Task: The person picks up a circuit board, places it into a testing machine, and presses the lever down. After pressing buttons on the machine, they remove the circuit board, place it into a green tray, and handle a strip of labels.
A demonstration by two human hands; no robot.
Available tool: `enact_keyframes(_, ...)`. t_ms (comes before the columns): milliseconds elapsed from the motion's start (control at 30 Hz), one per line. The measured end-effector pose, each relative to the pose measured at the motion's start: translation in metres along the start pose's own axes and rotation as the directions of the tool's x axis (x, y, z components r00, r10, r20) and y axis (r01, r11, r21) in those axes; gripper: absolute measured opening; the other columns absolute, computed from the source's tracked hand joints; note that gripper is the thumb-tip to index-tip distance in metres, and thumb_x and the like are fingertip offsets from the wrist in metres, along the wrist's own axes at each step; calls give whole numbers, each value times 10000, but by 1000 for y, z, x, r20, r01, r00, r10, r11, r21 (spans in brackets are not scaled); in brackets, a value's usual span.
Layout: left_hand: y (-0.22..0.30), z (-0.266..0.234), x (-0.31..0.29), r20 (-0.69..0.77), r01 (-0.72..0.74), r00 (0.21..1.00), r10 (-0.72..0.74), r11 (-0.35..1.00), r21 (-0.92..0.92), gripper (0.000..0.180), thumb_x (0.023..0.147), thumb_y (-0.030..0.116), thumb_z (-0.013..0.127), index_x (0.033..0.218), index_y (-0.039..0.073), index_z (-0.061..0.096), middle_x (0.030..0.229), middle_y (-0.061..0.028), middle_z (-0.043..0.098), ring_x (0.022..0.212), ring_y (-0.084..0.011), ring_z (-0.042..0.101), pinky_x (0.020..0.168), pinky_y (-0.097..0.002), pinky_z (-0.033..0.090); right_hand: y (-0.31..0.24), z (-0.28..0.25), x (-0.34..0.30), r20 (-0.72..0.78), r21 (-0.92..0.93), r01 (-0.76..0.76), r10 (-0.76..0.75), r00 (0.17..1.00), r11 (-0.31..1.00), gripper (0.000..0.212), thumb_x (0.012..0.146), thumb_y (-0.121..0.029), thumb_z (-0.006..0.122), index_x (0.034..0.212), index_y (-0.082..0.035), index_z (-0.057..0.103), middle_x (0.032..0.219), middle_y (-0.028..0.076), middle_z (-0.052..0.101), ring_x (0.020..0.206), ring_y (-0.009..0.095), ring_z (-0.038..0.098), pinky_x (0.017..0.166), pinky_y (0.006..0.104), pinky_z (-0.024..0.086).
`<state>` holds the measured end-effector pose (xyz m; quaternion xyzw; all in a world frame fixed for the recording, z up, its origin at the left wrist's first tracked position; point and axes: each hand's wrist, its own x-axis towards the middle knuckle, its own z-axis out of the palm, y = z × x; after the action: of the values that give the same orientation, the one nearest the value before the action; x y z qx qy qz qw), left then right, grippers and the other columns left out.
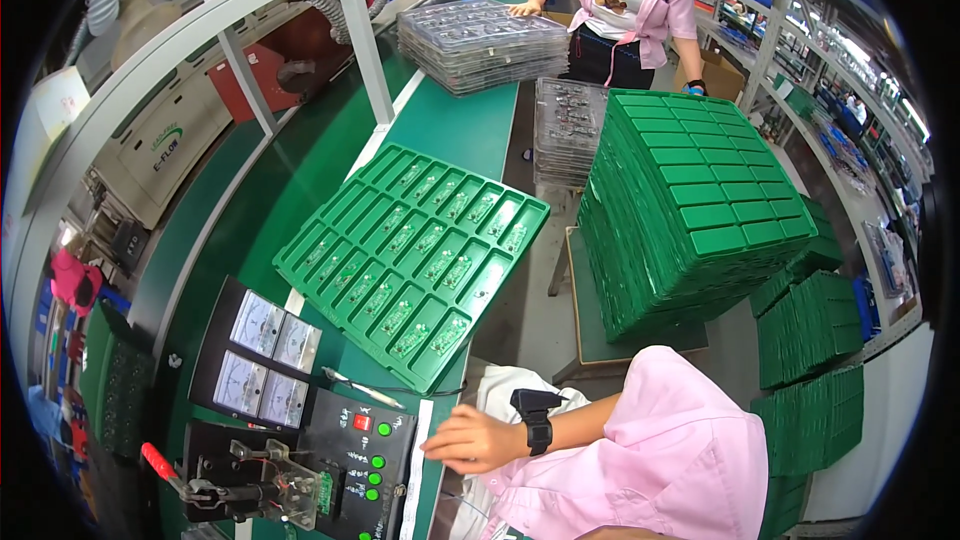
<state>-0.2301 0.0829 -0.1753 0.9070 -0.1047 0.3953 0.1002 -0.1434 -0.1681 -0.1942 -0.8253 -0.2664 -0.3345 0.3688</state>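
The right hand [470, 440], nearer than the unseen left hand, has loosely bent fingers slightly apart; nothing visible in them. Just left of it lies the black, box-shaped control panel with round green buttons [340, 432], its long axis running toward the lower edge, where 1 end is cut off. The right palm is hidden; the left hand's state I cannot tell.

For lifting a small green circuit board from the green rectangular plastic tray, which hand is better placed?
Likely the right hand: it looks empty and is close to the plastic tray; the left hand isn't visible.
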Motion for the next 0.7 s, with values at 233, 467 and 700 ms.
enact_keyframes(233, -8, 8, 2, 22, -85, 996, 86, 996, -32, 258, 919, 199, 525, 1005, 9, 676, 1015, -164, 668, 941, -338, 627, 850, -483, 483, -13, 12, 44, -154, 90, 111, -96, 983, 990, 438, 792, -80, 681, 1221, -60, 592, 1329, 125, 521, 1100, 291, 532, 915, 430, 422)
enact_keyframes(467, -19, 5, -11, 184, -81, 980, 81, 997, -10, 209, 889, 138, 575, 1031, 23, 677, 1028, -145, 670, 977, -324, 630, 845, -470, 498, -12, 7, 189, -327, 125, 138, -91, 941, 982, 524, 794, -74, 655, 1301, -45, 525, 1395, 199, 424, 1242, 401, 438, 1033, 488, 367)
enact_keyframes(700, -18, 25, -35, 175, 36, 984, -39, 999, 23, 325, 821, 215, 583, 1102, 77, 671, 1144, -57, 656, 1119, -258, 570, 1011, -455, 274, 23, 11, 293, -286, -5, 136, -132, 949, 991, 328, 880, -167, 570, 1188, -56, 581, 1333, 161, 506, 1224, 326, 474, 1047, 480, 344)
